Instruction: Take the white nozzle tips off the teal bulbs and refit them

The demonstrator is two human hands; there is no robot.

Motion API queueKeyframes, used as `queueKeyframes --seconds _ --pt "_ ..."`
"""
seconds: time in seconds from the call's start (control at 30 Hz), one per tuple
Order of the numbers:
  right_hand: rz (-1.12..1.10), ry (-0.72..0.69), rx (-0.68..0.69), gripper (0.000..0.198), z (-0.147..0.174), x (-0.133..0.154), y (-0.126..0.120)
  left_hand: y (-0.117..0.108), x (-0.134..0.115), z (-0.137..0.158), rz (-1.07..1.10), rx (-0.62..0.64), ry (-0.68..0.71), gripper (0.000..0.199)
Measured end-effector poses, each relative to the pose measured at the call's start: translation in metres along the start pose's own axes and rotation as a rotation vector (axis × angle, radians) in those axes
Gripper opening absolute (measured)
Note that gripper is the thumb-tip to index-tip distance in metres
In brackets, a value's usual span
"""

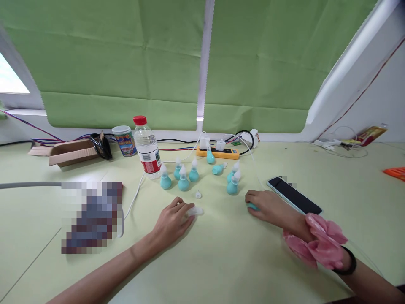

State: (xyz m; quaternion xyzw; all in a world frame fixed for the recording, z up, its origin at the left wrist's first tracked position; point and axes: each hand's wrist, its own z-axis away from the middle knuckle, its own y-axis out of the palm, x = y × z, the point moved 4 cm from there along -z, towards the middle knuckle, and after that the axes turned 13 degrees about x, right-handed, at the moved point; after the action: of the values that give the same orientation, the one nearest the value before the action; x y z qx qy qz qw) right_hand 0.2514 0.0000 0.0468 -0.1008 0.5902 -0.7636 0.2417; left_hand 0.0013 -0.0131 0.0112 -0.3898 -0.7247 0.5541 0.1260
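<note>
My left hand rests low over the table, its thumb and fingers closed on a translucent white nozzle. Farther right, my right hand is curled around a teal squeeze bulb, mostly hidden under the fingers. Just beyond the left hand lies a small white tip. Several teal bulbs with clear pointed nozzles stand upright, among them one bulb on the left and another nearer my right hand. One bulb lies on its side, and another bulb is by the power strip.
A red-capped water bottle, a paper cup and an open cardboard box stand at the back left. Behind the bulbs is an orange power strip with cables. A phone lies beyond my right wrist; a blurred-out object is left.
</note>
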Motion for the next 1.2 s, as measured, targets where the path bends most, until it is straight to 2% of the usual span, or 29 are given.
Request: queueKeyframes --seconds 0.13,0.23,0.37,0.43,0.53,0.63,0.73,0.83,0.97,1.07,1.2 --pt "-0.128 -0.296 -0.112 0.016 0.014 0.038 -0.015 -0.006 0.002 0.001 0.112 -0.062 -0.042 0.022" --pt "-0.232 -0.426 -0.193 0.024 0.014 0.057 -0.021 -0.012 0.003 0.000 0.199 -0.122 -0.074 0.024" --pt "-0.430 -0.554 -0.344 0.041 -0.004 0.069 -0.019 -0.016 0.003 0.000 0.283 -0.188 -0.064 0.030" --pt "-0.623 -0.547 -0.434 0.041 -0.019 0.069 -0.012 -0.015 0.005 0.000 0.341 -0.172 -0.116 0.030" --pt "-0.948 -0.449 -0.525 0.037 -0.038 0.068 0.002 -0.013 0.009 -0.002 0.484 -0.096 -0.194 0.027" --pt "-1.124 -0.396 -0.480 0.034 -0.047 0.073 0.011 -0.011 0.009 -0.004 0.659 -0.016 -0.225 0.027" --pt "-1.126 -0.422 -0.431 0.032 -0.046 0.083 0.008 -0.009 0.008 -0.005 0.847 0.062 -0.272 0.032" --pt "-1.125 -0.442 -0.456 0.031 -0.043 0.089 0.003 -0.009 0.006 -0.006 0.968 0.083 -0.285 0.038" --pt "-1.079 -0.385 -0.505 0.024 -0.046 0.092 0.004 -0.011 0.004 -0.006 1.006 0.062 -0.291 0.035" --pt "-1.001 -0.326 -0.553 0.018 -0.048 0.093 0.007 -0.011 0.001 -0.007 1.021 0.116 -0.258 0.032" --pt "-0.836 -0.330 -0.612 0.014 -0.049 0.095 0.009 -0.011 0.001 -0.007 0.981 0.189 -0.234 0.032"
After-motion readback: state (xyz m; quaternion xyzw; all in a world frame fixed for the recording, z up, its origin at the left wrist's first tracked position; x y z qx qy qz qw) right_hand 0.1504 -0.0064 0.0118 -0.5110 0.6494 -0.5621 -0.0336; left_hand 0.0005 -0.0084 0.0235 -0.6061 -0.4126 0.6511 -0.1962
